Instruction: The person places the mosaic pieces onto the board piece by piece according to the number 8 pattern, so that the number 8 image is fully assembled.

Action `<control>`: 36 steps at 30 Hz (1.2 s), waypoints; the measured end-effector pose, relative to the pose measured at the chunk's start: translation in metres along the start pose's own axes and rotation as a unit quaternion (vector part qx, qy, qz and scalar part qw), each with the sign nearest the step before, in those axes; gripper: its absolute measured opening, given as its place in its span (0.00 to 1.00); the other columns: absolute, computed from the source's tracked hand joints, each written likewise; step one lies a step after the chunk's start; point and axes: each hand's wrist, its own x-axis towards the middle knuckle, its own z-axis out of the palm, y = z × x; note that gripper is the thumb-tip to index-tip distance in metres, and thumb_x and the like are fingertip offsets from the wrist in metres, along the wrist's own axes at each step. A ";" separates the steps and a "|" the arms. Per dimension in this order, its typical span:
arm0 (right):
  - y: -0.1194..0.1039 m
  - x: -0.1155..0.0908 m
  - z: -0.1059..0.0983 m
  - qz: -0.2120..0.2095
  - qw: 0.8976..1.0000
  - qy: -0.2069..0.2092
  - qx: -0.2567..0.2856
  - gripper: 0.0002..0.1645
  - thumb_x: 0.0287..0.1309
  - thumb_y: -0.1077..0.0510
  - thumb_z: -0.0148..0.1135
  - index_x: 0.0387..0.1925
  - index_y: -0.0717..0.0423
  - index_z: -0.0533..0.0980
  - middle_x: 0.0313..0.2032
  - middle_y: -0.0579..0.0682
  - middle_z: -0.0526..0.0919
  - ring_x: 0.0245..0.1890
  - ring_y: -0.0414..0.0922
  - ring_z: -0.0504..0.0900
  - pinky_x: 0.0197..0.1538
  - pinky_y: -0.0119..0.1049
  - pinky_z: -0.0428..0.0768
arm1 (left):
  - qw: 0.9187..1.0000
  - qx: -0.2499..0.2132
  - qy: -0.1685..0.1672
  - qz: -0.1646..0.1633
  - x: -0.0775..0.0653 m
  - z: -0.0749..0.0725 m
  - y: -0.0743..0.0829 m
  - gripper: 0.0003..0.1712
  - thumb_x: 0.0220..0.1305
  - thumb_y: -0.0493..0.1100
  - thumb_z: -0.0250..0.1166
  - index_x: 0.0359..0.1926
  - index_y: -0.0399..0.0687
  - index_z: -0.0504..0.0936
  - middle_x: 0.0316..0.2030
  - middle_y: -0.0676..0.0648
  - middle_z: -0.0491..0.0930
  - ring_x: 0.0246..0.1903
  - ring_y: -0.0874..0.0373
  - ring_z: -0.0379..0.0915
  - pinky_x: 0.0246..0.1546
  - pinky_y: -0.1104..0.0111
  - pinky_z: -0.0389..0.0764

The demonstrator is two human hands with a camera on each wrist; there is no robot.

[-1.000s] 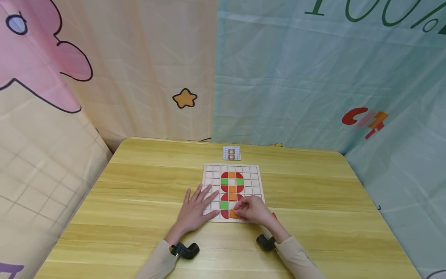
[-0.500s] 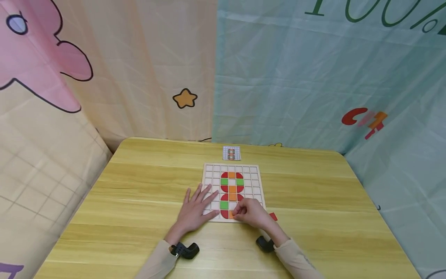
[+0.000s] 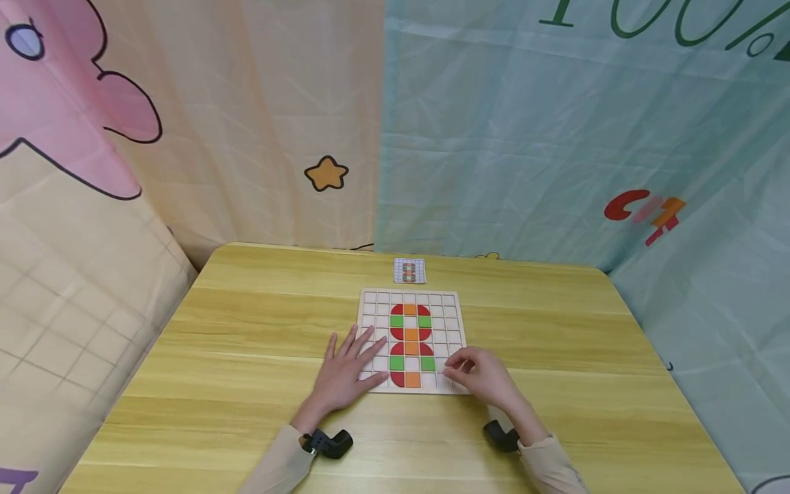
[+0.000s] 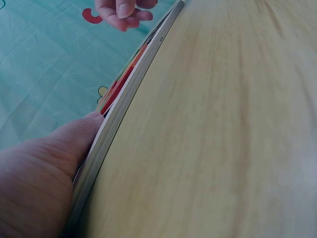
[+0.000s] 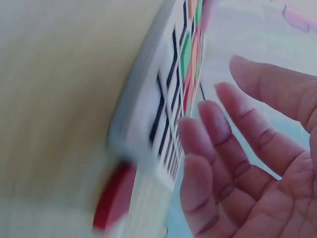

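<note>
A white grid board point(image 3: 448, 322) lies on the table, with red rounded, green and orange tiles set in a figure-eight pattern. My left hand point(image 3: 347, 370) rests flat on its left side, fingers spread, thumb near the lower edge. Over the board's lower right corner is my right hand point(image 3: 484, 376); the right wrist view shows its fingers loosely bent, thumb apart, nothing between them. The lowest orange tile point(image 3: 413, 380) sits flat beside a red tile point(image 3: 397, 379). A loose red tile point(image 5: 115, 198) lies by the board's corner in the right wrist view, hidden by the hand from the head view.
Behind the board lies a small pattern card point(image 3: 409, 271) showing a similar figure. The wooden table point(image 3: 278, 309) is enclosed at the back and sides by printed curtains point(image 3: 494, 137). Both wrists carry black camera mounts point(image 3: 333, 444).
The right hand pressed an orange tile into the bottom row, let it go, and moved right to the board's corner, uncovering a green tile. My left hand has stayed still.
</note>
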 end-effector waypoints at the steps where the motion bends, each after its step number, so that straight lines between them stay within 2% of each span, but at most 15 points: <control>1: 0.003 -0.002 -0.004 0.014 1.000 0.006 -0.007 0.07 0.50 0.55 0.72 0.30 0.51 0.81 0.26 0.41 0.76 0.27 0.41 0.72 0.26 0.34 0.72 | 1.000 0.001 -0.001 -0.001 0.000 0.000 0.000 0.37 0.64 0.68 0.51 0.70 0.59 0.64 0.71 0.47 0.53 0.71 0.43 0.39 0.65 0.42 0.33; 5: 0.016 -0.009 -0.017 0.049 0.998 0.018 -0.032 0.18 0.42 0.53 0.77 0.34 0.53 0.80 0.29 0.44 0.77 0.28 0.41 0.73 0.31 0.36 0.72 | 1.000 -0.002 -0.001 -0.003 0.000 0.001 -0.001 0.37 0.64 0.68 0.51 0.70 0.59 0.64 0.71 0.48 0.53 0.71 0.44 0.37 0.65 0.43 0.32; 10: 0.032 -0.015 -0.026 0.053 0.998 0.005 -0.037 0.29 0.34 0.51 0.81 0.39 0.58 0.77 0.30 0.47 0.74 0.31 0.44 0.71 0.35 0.38 0.71 | 1.000 0.002 -0.006 -0.003 0.000 -0.001 0.000 0.37 0.64 0.68 0.52 0.70 0.59 0.64 0.71 0.47 0.53 0.71 0.43 0.37 0.65 0.43 0.32; 13: 0.038 -0.017 -0.029 0.034 0.999 -0.014 -0.025 0.27 0.36 0.53 0.80 0.37 0.59 0.76 0.28 0.48 0.72 0.29 0.43 0.69 0.32 0.35 0.69 | 1.000 0.009 -0.010 -0.003 0.000 -0.002 0.000 0.37 0.64 0.68 0.51 0.70 0.59 0.64 0.71 0.47 0.53 0.71 0.43 0.37 0.65 0.43 0.32; 16: 0.044 -0.017 -0.031 0.003 1.000 -0.030 -0.008 0.20 0.39 0.58 0.78 0.33 0.58 0.75 0.25 0.47 0.72 0.25 0.41 0.69 0.29 0.32 0.67 | 1.000 0.009 -0.012 -0.005 0.000 -0.002 0.000 0.37 0.64 0.68 0.51 0.70 0.60 0.63 0.72 0.48 0.52 0.71 0.44 0.36 0.65 0.43 0.32; 21: 0.051 -0.017 -0.033 -0.023 0.999 -0.031 0.006 0.14 0.41 0.66 0.75 0.30 0.59 0.76 0.24 0.46 0.73 0.24 0.40 0.70 0.26 0.31 0.69 | 1.000 0.006 -0.010 -0.004 0.000 -0.001 0.000 0.37 0.64 0.68 0.51 0.70 0.60 0.63 0.72 0.48 0.52 0.71 0.44 0.37 0.65 0.43 0.32; 25: 0.051 -0.016 -0.033 0.000 1.000 -0.011 0.008 0.16 0.41 0.67 0.74 0.34 0.61 0.78 0.25 0.47 0.75 0.24 0.41 0.71 0.27 0.31 0.69 | 1.000 0.002 0.001 0.002 -0.001 0.001 0.000 0.37 0.63 0.67 0.53 0.70 0.59 0.64 0.71 0.47 0.54 0.71 0.43 0.39 0.65 0.42 0.34; 30: 0.050 -0.016 -0.032 0.049 0.999 0.021 -0.010 0.22 0.40 0.58 0.77 0.37 0.62 0.78 0.26 0.47 0.75 0.26 0.42 0.72 0.30 0.34 0.70 | 1.000 0.000 0.002 0.003 -0.001 0.001 0.000 0.37 0.64 0.67 0.53 0.69 0.59 0.64 0.71 0.47 0.54 0.70 0.43 0.39 0.64 0.42 0.34; 33: 0.048 -0.016 -0.032 0.081 0.995 0.041 -0.032 0.24 0.40 0.54 0.78 0.37 0.62 0.78 0.26 0.46 0.76 0.27 0.42 0.72 0.31 0.35 0.71 | 1.000 0.004 -0.003 0.001 -0.001 0.000 0.001 0.37 0.64 0.67 0.52 0.70 0.59 0.64 0.71 0.47 0.54 0.71 0.43 0.39 0.65 0.42 0.34; 36: 0.045 -0.015 -0.032 0.096 0.993 0.055 -0.049 0.22 0.40 0.53 0.78 0.34 0.60 0.79 0.25 0.45 0.76 0.26 0.41 0.72 0.31 0.36 0.70 | 1.000 0.009 -0.005 -0.001 0.000 -0.001 0.001 0.37 0.64 0.68 0.51 0.70 0.60 0.63 0.71 0.47 0.53 0.71 0.43 0.38 0.65 0.42 0.34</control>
